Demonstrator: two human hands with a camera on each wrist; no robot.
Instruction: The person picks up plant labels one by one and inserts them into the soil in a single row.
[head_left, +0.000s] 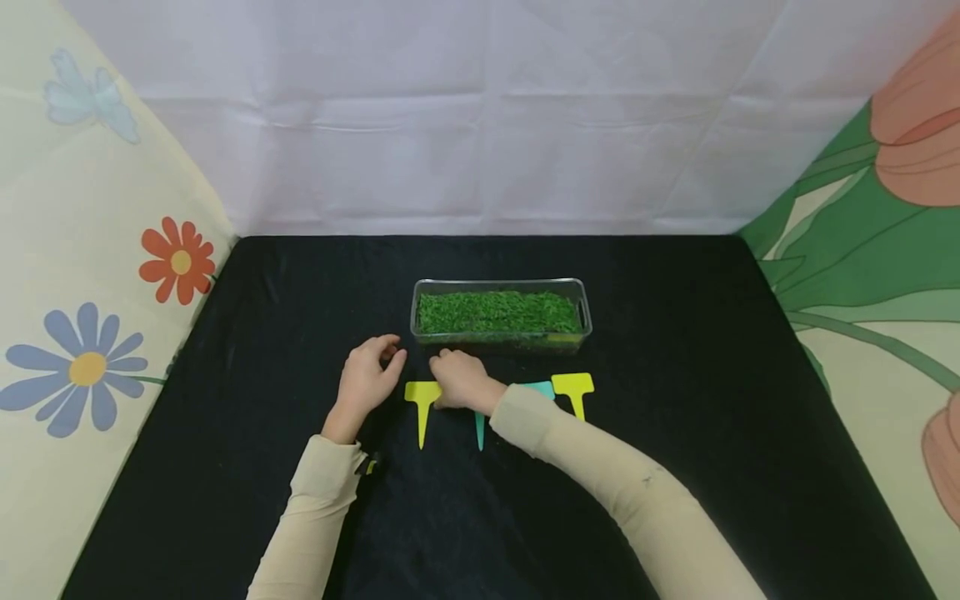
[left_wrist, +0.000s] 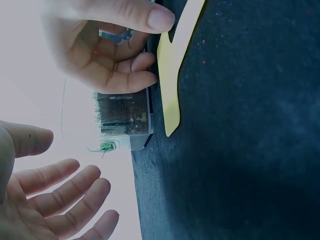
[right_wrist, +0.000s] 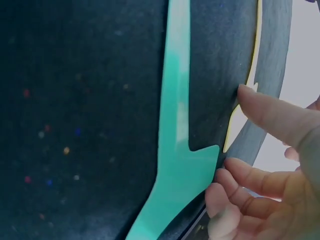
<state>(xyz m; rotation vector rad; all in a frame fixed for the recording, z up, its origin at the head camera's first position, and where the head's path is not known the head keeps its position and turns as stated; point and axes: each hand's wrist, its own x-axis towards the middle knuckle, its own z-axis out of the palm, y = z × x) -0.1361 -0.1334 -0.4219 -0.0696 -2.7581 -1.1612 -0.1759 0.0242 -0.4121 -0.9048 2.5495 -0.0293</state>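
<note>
My right hand [head_left: 461,379] reaches over a row of T-shaped plant labels lying flat on the black cloth. Its thumb touches the head of the left yellow plant label [head_left: 422,393], while the other fingers are loosely bent. Under this hand a teal plant label [head_left: 481,429] shows its pointed stem; its wide head appears in the right wrist view. Partly behind the right sleeve lie a second teal head [head_left: 542,388] and another yellow plant label [head_left: 573,385]. Left of the row, my left hand [head_left: 366,377] holds nothing, fingers relaxed and spread in the left wrist view.
Just beyond the labels stands a clear plastic box [head_left: 498,341] filled with green grass [head_left: 498,312] over a dark layer. Black cloth [head_left: 675,350] covers the table. A white backdrop [head_left: 480,167] rises behind it, with flower-printed panels on both sides.
</note>
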